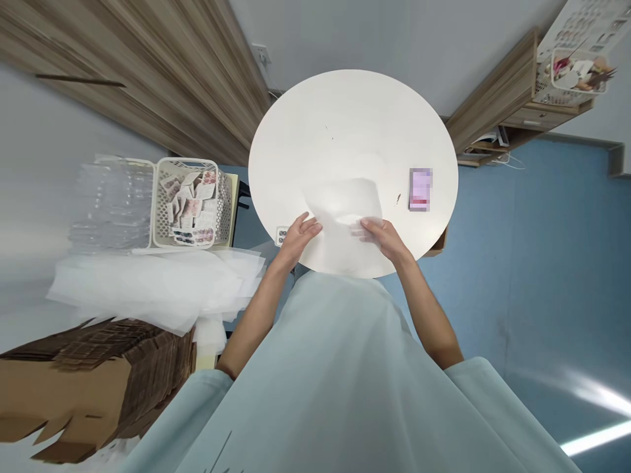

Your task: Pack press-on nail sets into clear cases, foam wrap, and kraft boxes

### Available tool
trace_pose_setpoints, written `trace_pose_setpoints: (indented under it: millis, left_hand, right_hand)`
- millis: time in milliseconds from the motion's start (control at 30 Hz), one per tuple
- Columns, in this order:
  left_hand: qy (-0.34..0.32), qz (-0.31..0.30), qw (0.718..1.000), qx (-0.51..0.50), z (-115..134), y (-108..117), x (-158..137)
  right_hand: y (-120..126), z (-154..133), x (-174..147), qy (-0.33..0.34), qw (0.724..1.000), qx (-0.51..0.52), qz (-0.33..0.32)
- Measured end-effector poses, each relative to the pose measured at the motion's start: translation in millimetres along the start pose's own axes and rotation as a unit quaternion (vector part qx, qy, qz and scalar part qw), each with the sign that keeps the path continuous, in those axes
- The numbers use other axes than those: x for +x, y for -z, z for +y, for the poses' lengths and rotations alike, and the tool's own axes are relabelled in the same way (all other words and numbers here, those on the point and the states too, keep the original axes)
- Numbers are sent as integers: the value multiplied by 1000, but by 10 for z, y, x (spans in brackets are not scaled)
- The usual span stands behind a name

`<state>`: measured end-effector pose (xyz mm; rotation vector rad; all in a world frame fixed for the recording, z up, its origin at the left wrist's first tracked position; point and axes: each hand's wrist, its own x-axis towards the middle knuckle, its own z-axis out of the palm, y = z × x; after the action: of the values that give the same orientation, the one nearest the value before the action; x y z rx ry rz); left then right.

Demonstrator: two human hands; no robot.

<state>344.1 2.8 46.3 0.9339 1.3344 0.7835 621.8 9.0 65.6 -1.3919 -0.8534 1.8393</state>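
A thin, translucent white sheet [348,197], perhaps a flat bag, is spread over the near half of the round white table [345,105]. My right hand [383,238] grips its right side, thumb on top and the other fingers showing faintly through from beneath. At the sheet's left edge, my left hand [298,240] has its thumb and fingers apart; whether it touches the sheet is unclear. Partly hidden beside that hand, a small white card with dark spots [281,236] lies at the table's rim.
A pixelated pink-purple rectangle [420,189] lies on the table's right side. To the left are a white basket of printed packets [190,203], clear plastic trays [111,207], a pile of translucent sheets [158,282] and flattened cardboard boxes [98,387]. A wooden cabinet [513,98] stands at right.
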Motion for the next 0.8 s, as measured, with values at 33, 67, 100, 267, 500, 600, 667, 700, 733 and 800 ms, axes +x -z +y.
trace_pose_setpoints:
  millis: [33,67,100,267,500,600,667,700,733,800]
  left_hand:
    - [16,-19,1000,-20,-17,-62,-5]
    - [29,-29,999,-35,-37,-120,-9]
    - [41,-26,998,-44,-62,-171,-8]
    - [63,103,991,55,-273,-242,112]
    - [16,137,944,298,-495,-104,259]
    - [-28,135,930,342,-513,82,229]
    - [-64,135,914,376,-517,292,202]
    - [-86,130,905,396,-522,416,190]
    - [-104,110,897,416,-530,545,178]
    - [-107,63,889,442,-560,791,156]
  right_hand:
    - [19,41,33,-2,1000,3,8]
    - [41,93,71,-3,1000,5,15]
    - [65,152,110,-4,1000,6,23]
    - [178,472,273,14,987,-99,124]
    - [140,700,392,46,927,-318,192]
    - [133,717,442,53,908,-364,199]
    - [157,720,464,53,903,-375,204]
    - [177,721,472,49,901,-378,207]
    - [200,723,479,44,899,-382,210]
    - [251,728,496,33,893,-392,220]
